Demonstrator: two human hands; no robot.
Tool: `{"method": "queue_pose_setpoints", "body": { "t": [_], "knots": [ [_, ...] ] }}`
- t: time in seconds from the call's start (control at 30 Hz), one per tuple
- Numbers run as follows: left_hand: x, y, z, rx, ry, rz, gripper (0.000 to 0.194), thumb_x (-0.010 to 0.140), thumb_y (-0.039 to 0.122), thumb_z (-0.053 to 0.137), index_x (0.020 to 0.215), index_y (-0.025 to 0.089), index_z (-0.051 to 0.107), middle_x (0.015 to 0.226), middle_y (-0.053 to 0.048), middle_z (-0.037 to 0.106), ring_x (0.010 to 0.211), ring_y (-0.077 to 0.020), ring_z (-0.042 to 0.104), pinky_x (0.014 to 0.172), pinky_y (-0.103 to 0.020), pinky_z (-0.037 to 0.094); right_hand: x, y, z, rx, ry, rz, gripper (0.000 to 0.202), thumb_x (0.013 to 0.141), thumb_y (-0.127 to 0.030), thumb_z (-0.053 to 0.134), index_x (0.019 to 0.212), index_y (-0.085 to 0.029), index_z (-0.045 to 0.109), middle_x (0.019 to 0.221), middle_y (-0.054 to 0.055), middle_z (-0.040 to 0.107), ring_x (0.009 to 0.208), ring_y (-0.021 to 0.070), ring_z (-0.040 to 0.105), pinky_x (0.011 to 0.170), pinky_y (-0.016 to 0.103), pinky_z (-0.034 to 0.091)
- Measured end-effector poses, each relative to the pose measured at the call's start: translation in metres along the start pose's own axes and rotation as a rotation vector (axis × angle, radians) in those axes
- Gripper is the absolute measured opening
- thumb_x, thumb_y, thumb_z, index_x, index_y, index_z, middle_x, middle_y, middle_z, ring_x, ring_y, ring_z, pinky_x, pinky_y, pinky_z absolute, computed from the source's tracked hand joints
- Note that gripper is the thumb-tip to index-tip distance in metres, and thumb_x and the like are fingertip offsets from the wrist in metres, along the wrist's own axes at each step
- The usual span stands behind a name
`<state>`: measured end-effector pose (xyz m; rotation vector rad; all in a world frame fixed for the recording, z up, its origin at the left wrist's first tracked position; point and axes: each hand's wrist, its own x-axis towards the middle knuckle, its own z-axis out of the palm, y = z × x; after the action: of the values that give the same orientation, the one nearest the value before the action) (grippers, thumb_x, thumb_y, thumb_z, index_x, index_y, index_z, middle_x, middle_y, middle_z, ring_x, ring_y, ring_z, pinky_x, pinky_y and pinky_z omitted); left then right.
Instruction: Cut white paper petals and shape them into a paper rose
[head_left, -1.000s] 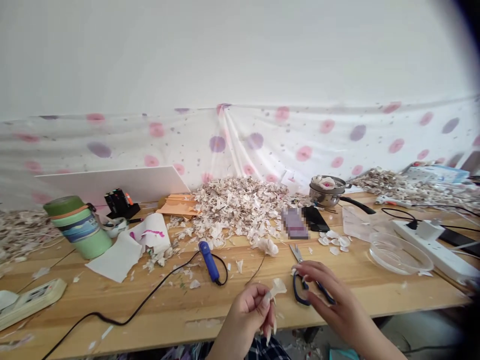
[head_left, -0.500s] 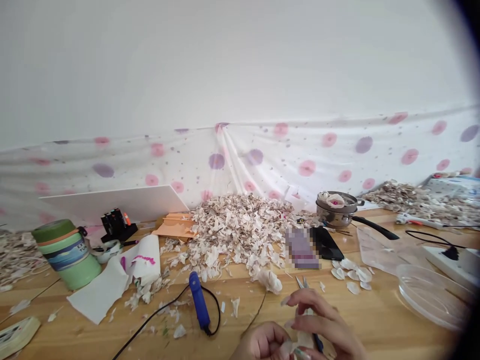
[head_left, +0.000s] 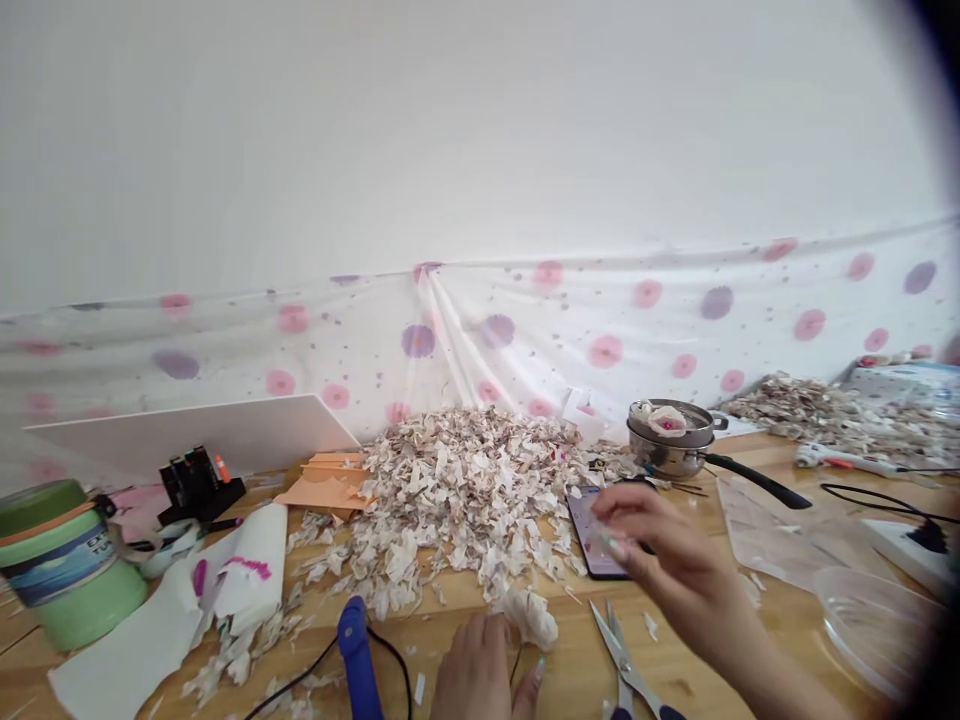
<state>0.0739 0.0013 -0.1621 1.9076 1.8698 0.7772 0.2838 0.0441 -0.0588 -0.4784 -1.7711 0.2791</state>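
Note:
My left hand (head_left: 484,670) rests low on the table, its thumb apart from the fingers. Just beyond its fingertips lies a white petal flower head (head_left: 532,620) on a thin dark stem that runs down between thumb and fingers. My right hand (head_left: 671,555) is raised over the phone (head_left: 589,540), thumb and index finger close together on a thin pale petal (head_left: 598,543), partly blurred. Between the hands lie scissors (head_left: 622,660) with dark handles, blades parted. The right hand and forearm hide most of the loose petals to the right.
A heap of shredded whitish petals (head_left: 465,490) spreads behind the hands. On the left are a blue handled tool (head_left: 358,660) with a cord, a green jar (head_left: 82,590) and white paper (head_left: 135,650). A strainer pan (head_left: 667,455) and clear dish (head_left: 862,620) stand right.
My hands have separated. The left moved to the flower head's stem; the right lifted up and forward over the phone. The scissors are now uncovered, and the view has shifted slightly.

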Motion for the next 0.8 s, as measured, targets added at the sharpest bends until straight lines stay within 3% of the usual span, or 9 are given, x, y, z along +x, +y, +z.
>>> {"method": "queue_pose_setpoints", "body": {
  "t": [0.1, 0.2, 0.27, 0.4, 0.5, 0.63, 0.8],
  "knots": [
    [0.016, -0.001, 0.01, 0.15, -0.072, 0.008, 0.018, 0.072, 0.015, 0.054, 0.083, 0.016, 0.068, 0.095, -0.015, 0.069, 0.095, -0.0343, 0.06, 0.081, -0.041, 0.039, 0.037, -0.005, -0.01, -0.046, 0.111, 0.005, 0.014, 0.09, -0.029, 0.062, 0.082, -0.023, 0.071, 0.095, 0.007, 0.066, 0.091, 0.0201, 0.065, 0.081, 0.032, 0.054],
    [0.03, 0.018, -0.003, 0.081, -0.051, 0.022, 0.019, 0.077, 0.012, 0.048, 0.074, 0.017, 0.067, 0.086, -0.013, 0.07, 0.086, -0.0313, 0.063, 0.076, -0.039, 0.04, 0.062, -0.017, -0.012, -0.002, 0.18, -0.019, 0.017, 0.091, -0.033, 0.061, 0.083, -0.023, 0.072, 0.098, 0.007, 0.065, 0.095, 0.021, 0.063, 0.084, 0.034, 0.053],
    [0.039, 0.042, -0.028, -0.094, -0.019, 0.022, 0.015, 0.082, 0.02, 0.05, 0.075, 0.017, 0.064, 0.079, -0.011, 0.068, 0.078, -0.0275, 0.063, 0.068, -0.034, 0.04, 0.068, -0.021, -0.011, 0.018, 0.204, -0.029, 0.017, 0.091, -0.033, 0.059, 0.084, -0.024, 0.072, 0.098, 0.007, 0.062, 0.096, 0.0215, 0.062, 0.084, 0.033, 0.052],
    [0.052, 0.099, -0.077, -0.71, 0.024, 0.192, 0.027, 0.087, 0.042, 0.053, 0.087, 0.017, 0.063, 0.073, -0.006, 0.067, 0.067, -0.0203, 0.064, 0.065, -0.029, 0.045, 0.065, -0.019, -0.01, -0.046, 0.252, -0.145, 0.01, 0.09, -0.029, 0.061, 0.087, -0.028, 0.071, 0.087, 0.005, 0.057, 0.083, 0.0189, 0.059, 0.07, 0.028, 0.052],
    [0.058, 0.124, -0.091, -0.946, 0.178, 0.273, 0.033, 0.078, 0.049, 0.066, 0.081, 0.016, 0.068, 0.071, -0.007, 0.069, 0.068, -0.0215, 0.065, 0.069, -0.03, 0.049, 0.059, -0.016, -0.014, -0.145, 0.207, -0.277, 0.01, 0.09, -0.028, 0.061, 0.093, -0.029, 0.07, 0.081, 0.005, 0.058, 0.077, 0.0197, 0.061, 0.062, 0.028, 0.053],
    [0.064, 0.126, -0.086, -0.949, 0.348, 0.381, 0.029, 0.07, 0.048, 0.072, 0.066, 0.019, 0.072, 0.07, -0.008, 0.07, 0.079, -0.0286, 0.065, 0.076, -0.036, 0.05, 0.054, -0.015, -0.025, -0.29, 0.14, -0.44, 0.015, 0.09, -0.026, 0.057, 0.096, -0.03, 0.07, 0.078, 0.007, 0.062, 0.07, 0.0207, 0.063, 0.06, 0.031, 0.055],
    [0.064, 0.113, -0.083, -0.919, 0.282, 0.331, 0.027, 0.068, 0.048, 0.073, 0.062, 0.021, 0.071, 0.07, -0.006, 0.07, 0.082, -0.0312, 0.063, 0.073, -0.036, 0.051, 0.057, -0.014, -0.032, -0.379, -0.032, -0.536, 0.028, 0.083, -0.015, 0.062, 0.106, -0.03, 0.068, 0.081, 0.006, 0.066, 0.076, 0.0227, 0.065, 0.072, 0.035, 0.057]
  ]
}}
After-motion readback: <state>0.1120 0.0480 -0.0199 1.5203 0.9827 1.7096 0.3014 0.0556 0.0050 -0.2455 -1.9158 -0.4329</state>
